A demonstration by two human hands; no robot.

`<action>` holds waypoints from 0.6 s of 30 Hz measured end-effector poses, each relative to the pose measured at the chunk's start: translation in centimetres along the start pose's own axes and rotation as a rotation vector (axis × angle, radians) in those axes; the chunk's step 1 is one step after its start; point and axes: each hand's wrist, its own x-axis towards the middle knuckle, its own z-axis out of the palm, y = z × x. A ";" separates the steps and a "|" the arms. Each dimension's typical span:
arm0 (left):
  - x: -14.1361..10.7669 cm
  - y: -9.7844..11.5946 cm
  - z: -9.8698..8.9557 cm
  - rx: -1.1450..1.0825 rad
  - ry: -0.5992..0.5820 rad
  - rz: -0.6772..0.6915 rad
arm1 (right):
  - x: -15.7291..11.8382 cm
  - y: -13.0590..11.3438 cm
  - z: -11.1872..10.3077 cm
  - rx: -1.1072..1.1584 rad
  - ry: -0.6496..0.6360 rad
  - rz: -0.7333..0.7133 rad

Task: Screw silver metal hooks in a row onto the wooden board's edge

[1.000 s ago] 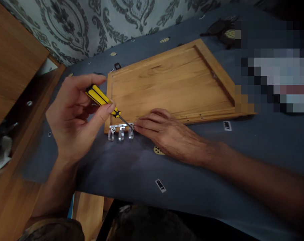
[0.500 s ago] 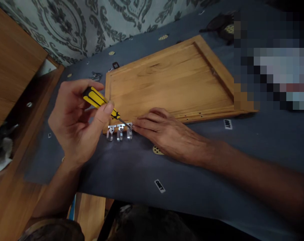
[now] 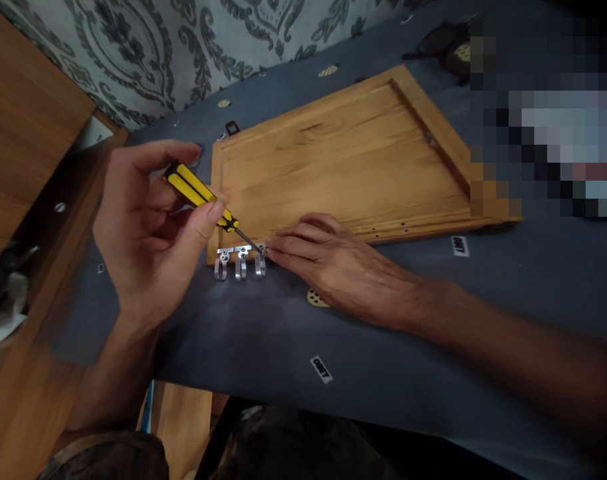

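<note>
Left hand [image 3: 143, 227] grips a screwdriver [image 3: 191, 185] at a metal hook [image 3: 260, 265] near the panel's [image 3: 333, 153] near-left corner, best pressed squarely; right hand's [image 3: 353, 280] grip can't be told.

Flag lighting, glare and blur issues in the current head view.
Head view: dim, uneven light, bottom nearly black; small glints on metal hooks; yellow screwdriver fairly readable; right forearm blurs toward the frame edge; pixelated block masks upper right.
</note>
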 end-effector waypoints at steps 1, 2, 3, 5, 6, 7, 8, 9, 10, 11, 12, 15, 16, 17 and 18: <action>0.0 0.0 0.0 -0.002 -0.020 0.023 | 0.0 0.0 0.1 -0.001 0.008 -0.004; 0.0 0.0 0.1 -0.007 -0.042 0.051 | 0.0 0.0 0.1 -0.003 0.012 -0.004; 0.0 0.0 0.1 -0.013 -0.061 0.070 | 0.0 0.0 0.1 -0.004 0.016 -0.004; -0.1 0.1 0.1 -0.040 -0.055 0.077 | 0.0 0.0 0.1 0.001 0.022 -0.006; -0.2 0.2 0.1 -0.055 -0.027 0.057 | 0.0 0.0 0.1 0.006 0.023 -0.010; -0.2 0.4 0.1 -0.066 0.017 0.030 | 0.0 0.0 0.0 0.008 0.023 -0.013; -0.2 0.5 0.1 -0.073 0.068 0.000 | 0.0 0.0 0.0 0.010 0.020 -0.016; -0.3 0.5 0.0 -0.071 0.111 -0.020 | -0.1 0.0 0.0 0.010 0.017 -0.017; -0.3 0.5 -0.1 -0.061 0.139 -0.025 | -0.1 0.0 -0.1 0.008 0.012 -0.012; -0.3 0.5 -0.1 -0.043 0.151 -0.023 | -0.1 0.0 -0.1 0.006 0.007 -0.006; -0.3 0.4 -0.2 -0.020 0.150 -0.018 | -0.1 0.0 -0.1 0.005 0.004 -0.001; -0.3 0.1 -0.2 0.043 0.126 0.001 | -0.1 0.0 0.0 0.000 0.020 -0.002; -0.3 0.1 -0.1 0.054 0.125 -0.001 | -0.1 0.0 0.1 -0.001 0.025 -0.006; -0.3 0.2 0.0 0.060 0.124 -0.009 | -0.1 0.0 0.1 -0.001 0.025 -0.008; -0.3 0.3 0.1 0.061 0.120 -0.021 | -0.1 0.0 0.1 0.000 0.021 -0.008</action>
